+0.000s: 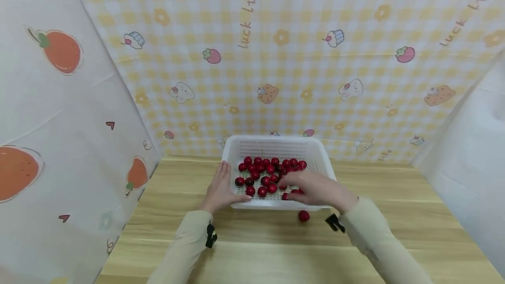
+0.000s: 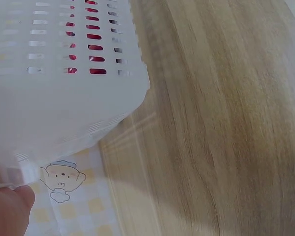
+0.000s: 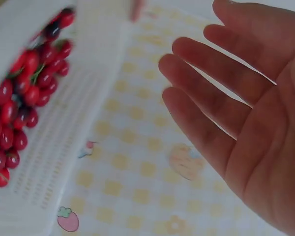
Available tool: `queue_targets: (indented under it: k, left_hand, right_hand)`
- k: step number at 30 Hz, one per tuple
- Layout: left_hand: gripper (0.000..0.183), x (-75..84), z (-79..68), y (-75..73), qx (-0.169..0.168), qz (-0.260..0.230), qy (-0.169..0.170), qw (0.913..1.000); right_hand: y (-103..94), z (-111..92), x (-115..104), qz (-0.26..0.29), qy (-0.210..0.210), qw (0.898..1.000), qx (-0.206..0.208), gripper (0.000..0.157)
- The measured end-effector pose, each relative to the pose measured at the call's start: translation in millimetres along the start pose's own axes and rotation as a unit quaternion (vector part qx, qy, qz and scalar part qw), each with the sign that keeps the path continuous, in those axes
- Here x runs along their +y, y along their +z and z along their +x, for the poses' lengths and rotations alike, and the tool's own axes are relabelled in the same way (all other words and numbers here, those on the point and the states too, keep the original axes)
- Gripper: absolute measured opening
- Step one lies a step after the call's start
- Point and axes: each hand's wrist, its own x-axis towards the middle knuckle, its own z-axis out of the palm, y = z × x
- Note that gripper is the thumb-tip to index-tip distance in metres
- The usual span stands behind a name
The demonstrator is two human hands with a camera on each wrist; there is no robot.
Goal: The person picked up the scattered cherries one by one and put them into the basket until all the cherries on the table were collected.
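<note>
A white slotted plastic basket [image 1: 324, 161] on the table holds many dark red cherries [image 1: 262, 192], some with green stems in the right wrist view. My left hand [image 1: 221, 192] spans its near left corner, fingers along the left rim and thumb on the front rim. In the left wrist view a fingertip [image 2: 14, 209] shows at the rim beside the basket wall [image 2: 64, 113]. Over the basket's right half is my right hand [image 1: 315, 188], low above the cherries. Its palm and loosely straight fingers hold nothing in the right wrist view. A single cherry [image 1: 304, 216] lies on the table before the basket.
The wood-grain table [image 1: 252, 257] carries the basket near its back edge. Behind it hangs a yellow checked cloth [image 1: 300, 69] with cartoon prints. White printed cloth [image 1: 79, 122] closes off the left side, and another pale cloth [image 1: 473, 143] the right.
</note>
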Motion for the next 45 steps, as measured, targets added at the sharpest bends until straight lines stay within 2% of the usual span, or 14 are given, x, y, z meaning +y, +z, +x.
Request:
queue_targets:
  k: [3, 6, 8, 14, 16, 20, 23, 27, 35, 40, 45]
  left_hand:
    - [0.125, -0.2, 0.1, -2.8, 0.001, 0.005, -0.003, 1.0]
    - [0.125, -0.1, -0.2, -5.1, 0.005, 0.005, -0.003, 1.0]
    - [0.125, 0.3, -0.4, -5.6, 0.006, 0.004, 0.001, 1.0]
    - [0.126, 1.5, -0.8, -2.7, 0.002, 0.003, 0.007, 1.0]
    - [0.125, 1.7, -0.9, -1.7, 0.003, 0.002, 0.007, 1.0]
    - [0.126, 1.9, -1.5, -1.8, 0.0, 0.004, 0.002, 1.0]
    - [0.126, 3.1, -2.2, -3.2, -0.001, 0.004, 0.001, 1.0]
    - [0.127, 5.4, -3.0, -5.6, -0.003, -0.002, 0.002, 1.0]
    - [0.126, 6.2, -3.7, -6.9, -0.003, -0.003, 0.001, 1.0]
    - [0.126, 6.3, -4.0, -6.5, -0.004, -0.007, -0.003, 1.0]
    - [0.126, 5.6, -3.7, -5.7, -0.006, -0.009, -0.004, 0.9999]
  right_hand:
    - [10.0, -24, -14, 0.037, -0.017, 0.999, 0.015, 0.023]
    - [29.8, -42, -20, 0.062, 0.004, 0.998, 0.011, 0.025]
    - [48.1, -51, -19, 0.059, 0.025, 0.998, 0.014, 0.026]
    - [102.4, -71, -1, 0.018, 0.127, 0.991, 0.024, 0.039]
    - [115.3, -74, 7, 0.016, 0.156, 0.987, 0.035, 0.045]
    - [132.5, -76, 20, 0.022, 0.188, 0.981, 0.052, 0.056]
    - [140.6, -75, 27, 0.032, 0.197, 0.978, 0.052, 0.063]
    - [150.4, -73, 34, 0.037, 0.192, 0.979, 0.058, 0.061]
    - [161.5, -66, 37, 0.005, 0.127, 0.989, 0.078, 0.027]
    - [156.5, -64, 33, 0.012, 0.12, 0.992, 0.048, 0.021]
    - [140.2, -60, 24, 0.014, 0.101, 0.994, 0.031, 0.018]
